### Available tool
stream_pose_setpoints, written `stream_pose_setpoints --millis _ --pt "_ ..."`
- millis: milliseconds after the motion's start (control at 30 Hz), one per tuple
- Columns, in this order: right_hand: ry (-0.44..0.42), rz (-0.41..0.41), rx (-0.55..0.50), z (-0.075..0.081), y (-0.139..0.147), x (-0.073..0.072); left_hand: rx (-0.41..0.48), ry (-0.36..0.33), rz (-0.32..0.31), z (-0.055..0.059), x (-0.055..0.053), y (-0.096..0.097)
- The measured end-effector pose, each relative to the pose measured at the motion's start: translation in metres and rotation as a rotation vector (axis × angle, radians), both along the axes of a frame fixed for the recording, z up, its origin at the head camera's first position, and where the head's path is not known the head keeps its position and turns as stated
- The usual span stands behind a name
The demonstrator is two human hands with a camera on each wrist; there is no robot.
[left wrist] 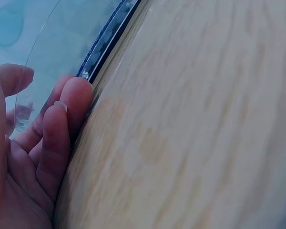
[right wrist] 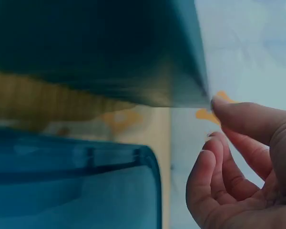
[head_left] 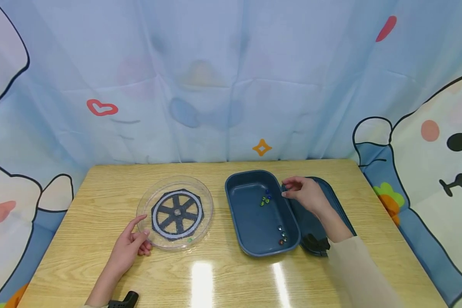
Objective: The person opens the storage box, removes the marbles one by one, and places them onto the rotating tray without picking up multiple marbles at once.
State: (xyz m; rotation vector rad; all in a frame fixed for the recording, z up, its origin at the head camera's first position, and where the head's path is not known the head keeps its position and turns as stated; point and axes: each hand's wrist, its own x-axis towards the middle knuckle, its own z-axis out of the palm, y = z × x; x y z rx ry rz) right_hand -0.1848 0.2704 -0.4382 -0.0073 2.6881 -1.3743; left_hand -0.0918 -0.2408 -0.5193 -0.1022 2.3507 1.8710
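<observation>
A clear round dish [head_left: 207, 214] with a dark six-spoked wheel [head_left: 178, 212] inside stands at the left of the table. My left hand [head_left: 132, 246] grips its near-left rim; in the left wrist view, curled fingers [left wrist: 79, 98] are at the edge. One green marble [head_left: 190, 240] lies inside the dish. To the right stands a blue box [head_left: 250, 233] holding yellow-green marbles [head_left: 264, 200], dark blue ones and several others near its front. My right hand [head_left: 306, 194] is beside the box's right rim, with loosely bent fingers; nothing shows between thumb and fingers in the right wrist view.
A blue lid [head_left: 333, 194] lies right of the box, partly under my right arm. A black object [head_left: 315, 244] is by the right cuff, and a black device [head_left: 125, 300] is on the left wrist. A patterned curtain [head_left: 231, 107] hangs behind the wooden table [head_left: 111, 192].
</observation>
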Motion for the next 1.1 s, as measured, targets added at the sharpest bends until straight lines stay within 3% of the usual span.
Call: stream_pose_setpoints --millis 333,667,833,1100 --pt "0.003 -0.037 0.075 -0.003 0.006 0.012 0.014 -0.002 -0.012 -0.001 -0.001 0.001" --pt "0.085 -0.044 0.163 0.006 0.013 0.022 -0.007 0.003 -0.018 0.002 -0.001 0.0" --pt "0.071 -0.006 0.101 0.019 0.001 0.011 0.003 0.008 -0.022 0.002 -0.001 -0.002" --pt "-0.067 0.098 -0.044 0.025 -0.031 -0.022 0.011 0.016 -0.019 0.002 0.002 0.0"
